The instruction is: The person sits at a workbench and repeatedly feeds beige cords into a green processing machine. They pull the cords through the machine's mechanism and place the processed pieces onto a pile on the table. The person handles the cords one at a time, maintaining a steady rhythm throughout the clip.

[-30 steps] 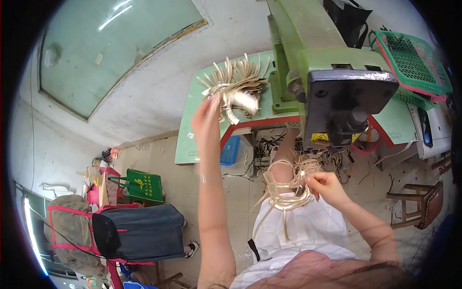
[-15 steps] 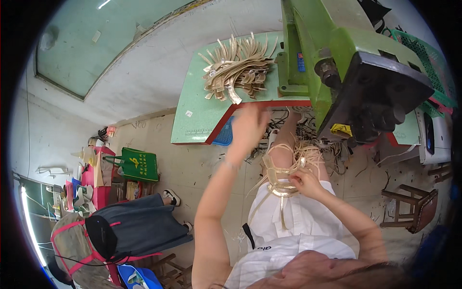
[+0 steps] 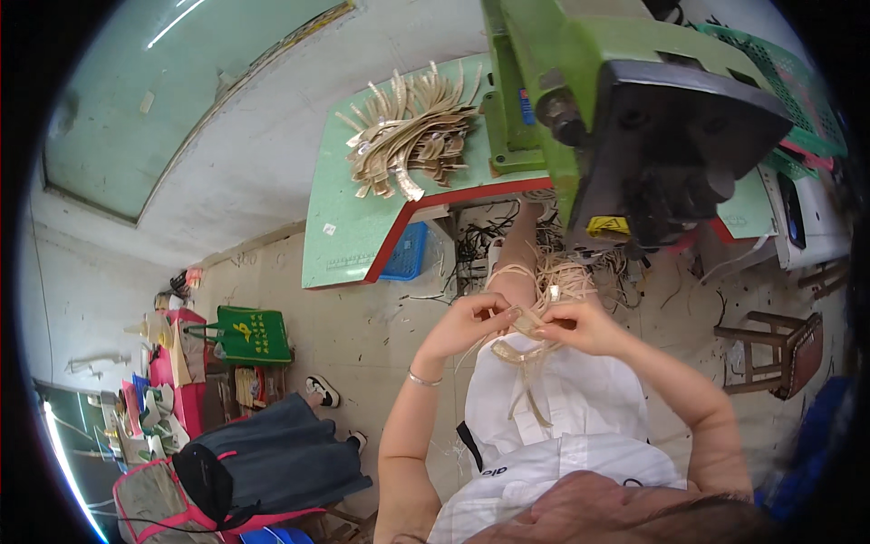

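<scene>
Two bare hands met above the person's lap, the left hand (image 3: 467, 324) and the right hand (image 3: 584, 326) close beside each other. The fingers of both were pinched on a flat, pale gold strap (image 3: 526, 319), which lay between them. Just below the fingers, against the person's white clothing (image 3: 580, 390), hung a curved, shiny gold band (image 3: 513, 352) with narrow tails trailing toward the body; whether it was joined to the strap could not be told. A thin, silver-coloured bracelet (image 3: 424, 379) circled the wrist behind the left fingers.

Just beyond the fingers, a tangle of thin beige strips (image 3: 564, 279) lay over the legs. Farther ahead and to the left of the fingers, a heap of flat gold and tan strips (image 3: 408, 145) rested on a pale green table with a red edge (image 3: 340, 240). A blue plastic basket (image 3: 408, 252) showed below that edge. Ahead and to the right of the fingers rose a green metal machine (image 3: 625, 41) with a heavy black head (image 3: 698, 118). Well apart to their right stood a dark wooden stool with a reddish-brown seat (image 3: 801, 363); far to their left were a green bag (image 3: 252, 335) and a co-worker in a dark grey skirt (image 3: 281, 453).
</scene>
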The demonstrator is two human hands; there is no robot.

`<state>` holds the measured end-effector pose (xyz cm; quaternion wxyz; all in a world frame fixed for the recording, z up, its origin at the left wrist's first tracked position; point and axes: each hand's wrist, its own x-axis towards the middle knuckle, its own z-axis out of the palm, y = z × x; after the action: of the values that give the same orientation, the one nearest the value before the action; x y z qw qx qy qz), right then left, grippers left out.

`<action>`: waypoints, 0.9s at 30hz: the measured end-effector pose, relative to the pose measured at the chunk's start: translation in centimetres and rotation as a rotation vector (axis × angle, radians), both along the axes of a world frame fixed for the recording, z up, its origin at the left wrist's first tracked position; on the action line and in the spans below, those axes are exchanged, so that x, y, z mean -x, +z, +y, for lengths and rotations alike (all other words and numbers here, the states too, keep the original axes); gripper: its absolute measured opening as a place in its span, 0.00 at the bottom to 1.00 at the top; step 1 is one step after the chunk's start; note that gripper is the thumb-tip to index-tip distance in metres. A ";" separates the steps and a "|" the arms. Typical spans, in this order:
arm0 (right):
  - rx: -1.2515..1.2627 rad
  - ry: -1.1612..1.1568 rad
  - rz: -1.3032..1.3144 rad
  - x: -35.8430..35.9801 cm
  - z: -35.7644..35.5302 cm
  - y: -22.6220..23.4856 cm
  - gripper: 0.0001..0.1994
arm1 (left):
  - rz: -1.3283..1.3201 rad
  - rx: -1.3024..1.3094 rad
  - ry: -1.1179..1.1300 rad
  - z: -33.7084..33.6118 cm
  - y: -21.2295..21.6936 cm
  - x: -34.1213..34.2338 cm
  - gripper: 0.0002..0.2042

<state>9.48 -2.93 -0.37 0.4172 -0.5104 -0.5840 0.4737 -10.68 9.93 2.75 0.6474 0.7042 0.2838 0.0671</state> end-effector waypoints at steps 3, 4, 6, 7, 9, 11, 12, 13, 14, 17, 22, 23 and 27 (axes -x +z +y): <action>-0.122 0.133 -0.234 -4.1 0.0 8.0 0.08 | -0.073 -0.098 -0.049 -1.6 3.9 -1.9 0.09; -0.169 0.216 -0.285 -6.0 0.2 10.0 0.08 | -0.089 -0.173 -0.081 -2.2 5.2 -2.9 0.09; 0.008 0.236 -0.336 -8.3 1.0 15.5 0.10 | -0.229 -0.129 0.058 -4.0 6.5 -4.7 0.09; -0.027 0.212 -0.558 -9.7 1.2 16.7 0.11 | -0.305 -0.106 0.123 -4.8 6.9 -5.7 0.09; 0.093 0.202 -0.646 -11.3 2.4 19.1 0.13 | -0.332 -0.088 0.188 -5.4 6.6 -7.2 0.09; 0.191 0.277 -0.668 -11.5 3.5 21.3 0.13 | -0.305 0.099 0.325 -6.3 6.8 -8.4 0.10; 0.196 0.305 -0.677 -11.7 3.9 21.8 0.14 | -0.329 0.128 0.360 -6.5 6.7 -8.8 0.10; 0.202 0.334 -0.687 -11.9 4.3 22.4 0.14 | -0.329 0.122 0.364 -6.5 6.7 -9.0 0.10; 0.080 0.347 -0.670 -12.7 4.7 21.2 0.14 | -0.326 0.114 0.372 -6.4 6.7 -9.1 0.10; -0.097 0.371 -0.571 -13.5 5.3 19.4 0.13 | -0.395 0.057 0.412 -6.5 6.9 -8.8 0.09; -0.192 0.343 -0.569 -13.4 5.0 18.6 0.13 | -0.441 0.070 0.529 -6.2 7.4 -7.1 0.08; -0.247 0.352 -0.527 -12.9 5.1 18.5 0.13 | -0.453 0.062 0.562 -5.7 7.2 -6.6 0.08; -0.191 0.342 -0.570 -11.6 4.4 20.4 0.14 | -0.523 0.055 0.561 -2.3 7.1 -5.0 0.08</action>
<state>21.09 1.43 20.04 0.1977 -0.4755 -0.7958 0.3185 -5.66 7.59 9.86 0.6730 0.5407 0.2926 0.4112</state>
